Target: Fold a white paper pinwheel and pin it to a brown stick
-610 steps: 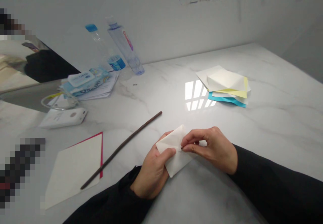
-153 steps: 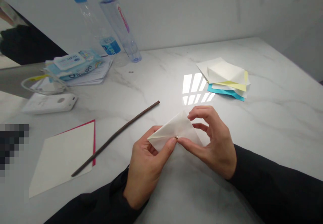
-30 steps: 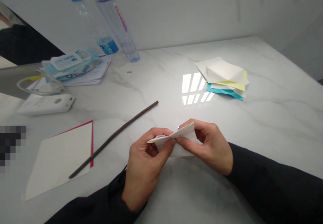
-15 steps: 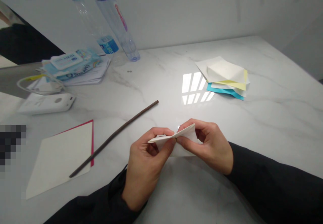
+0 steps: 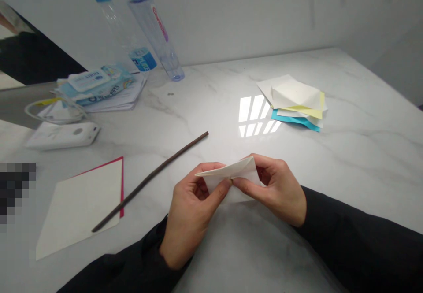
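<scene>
A folded piece of white paper (image 5: 233,169) is held between my two hands, low over the marble table. My left hand (image 5: 194,211) pinches it from the left, thumb on the near side and fingers behind. From the right, my right hand (image 5: 276,191) grips it the same way. Both thumb tips almost meet at the paper's middle, and my fingertips are hidden behind it. To the left lies a thin dark brown stick (image 5: 152,176), its lower end resting on a cream sheet (image 5: 81,205) with a red sheet (image 5: 122,187) showing underneath.
Folded papers in white, yellow and blue form a pile (image 5: 295,97) at the back right. Two plastic bottles (image 5: 143,59) (image 5: 168,59) stand by the wall. A wet wipes pack (image 5: 95,86) lies on papers at the left, near a white device (image 5: 66,134) and a cable (image 5: 29,110).
The paper's upper flap has risen and turned, so more of its face shows. My right index finger has slipped behind the paper; both hands keep their hold.
</scene>
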### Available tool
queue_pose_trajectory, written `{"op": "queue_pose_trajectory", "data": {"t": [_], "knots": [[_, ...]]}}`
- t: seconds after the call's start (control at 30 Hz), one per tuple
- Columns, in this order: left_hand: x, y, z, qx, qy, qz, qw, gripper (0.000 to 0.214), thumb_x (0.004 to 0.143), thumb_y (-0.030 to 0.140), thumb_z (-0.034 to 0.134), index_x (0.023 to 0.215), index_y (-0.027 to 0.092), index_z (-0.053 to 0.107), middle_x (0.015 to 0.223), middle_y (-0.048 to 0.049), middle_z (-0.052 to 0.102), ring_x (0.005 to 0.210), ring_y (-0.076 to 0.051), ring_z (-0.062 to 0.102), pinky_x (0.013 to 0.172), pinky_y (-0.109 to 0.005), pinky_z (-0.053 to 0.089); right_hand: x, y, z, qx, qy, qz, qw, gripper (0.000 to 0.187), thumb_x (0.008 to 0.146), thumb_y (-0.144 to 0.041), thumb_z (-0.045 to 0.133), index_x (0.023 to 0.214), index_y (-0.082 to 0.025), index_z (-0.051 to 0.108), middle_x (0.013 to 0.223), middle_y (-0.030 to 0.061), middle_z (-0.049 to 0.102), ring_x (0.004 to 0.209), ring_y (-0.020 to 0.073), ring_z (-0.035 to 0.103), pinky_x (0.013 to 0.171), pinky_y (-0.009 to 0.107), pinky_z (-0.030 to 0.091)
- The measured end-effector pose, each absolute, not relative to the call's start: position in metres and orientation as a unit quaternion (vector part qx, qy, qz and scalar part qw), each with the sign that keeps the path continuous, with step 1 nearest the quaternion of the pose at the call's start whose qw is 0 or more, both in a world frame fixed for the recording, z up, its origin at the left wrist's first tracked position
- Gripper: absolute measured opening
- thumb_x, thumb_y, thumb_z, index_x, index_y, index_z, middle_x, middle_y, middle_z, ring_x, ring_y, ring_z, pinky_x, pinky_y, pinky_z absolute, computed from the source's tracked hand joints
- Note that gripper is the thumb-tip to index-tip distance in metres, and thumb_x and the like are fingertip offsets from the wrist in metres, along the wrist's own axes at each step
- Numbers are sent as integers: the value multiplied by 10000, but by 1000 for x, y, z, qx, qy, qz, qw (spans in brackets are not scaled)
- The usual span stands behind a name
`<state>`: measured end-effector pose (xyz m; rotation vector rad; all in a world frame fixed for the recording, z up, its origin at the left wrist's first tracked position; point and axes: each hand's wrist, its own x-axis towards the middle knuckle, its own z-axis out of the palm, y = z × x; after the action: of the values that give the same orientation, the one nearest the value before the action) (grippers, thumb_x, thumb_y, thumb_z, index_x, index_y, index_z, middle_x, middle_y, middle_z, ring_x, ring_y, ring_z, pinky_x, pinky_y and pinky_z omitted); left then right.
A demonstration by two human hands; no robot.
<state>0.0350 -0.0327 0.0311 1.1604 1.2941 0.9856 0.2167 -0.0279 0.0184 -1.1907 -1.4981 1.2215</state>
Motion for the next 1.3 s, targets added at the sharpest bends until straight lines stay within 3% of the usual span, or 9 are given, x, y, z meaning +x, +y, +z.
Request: {"op": "queue_pose_trajectory", "data": {"t": [0.47,1.3], "knots": [[36,-34,33,480,542,423,545,215,782,266,847,973,213,762,890,-5,760,788,-142,685,707,-203,551,216,-29,22,-477,-582,505,422,94,881,-283,733,853,-198,704,775,2,683,735,168,625,667,309,523],[37,-33,33,486,532,427,545,125,791,237,838,891,206,771,807,18,730,733,-115,641,653,-168,512,215,-29,22,-481,-566,522,420,91,847,-248,738,897,-177,767,810,28,737,773,198,665,689,333,525]]}}
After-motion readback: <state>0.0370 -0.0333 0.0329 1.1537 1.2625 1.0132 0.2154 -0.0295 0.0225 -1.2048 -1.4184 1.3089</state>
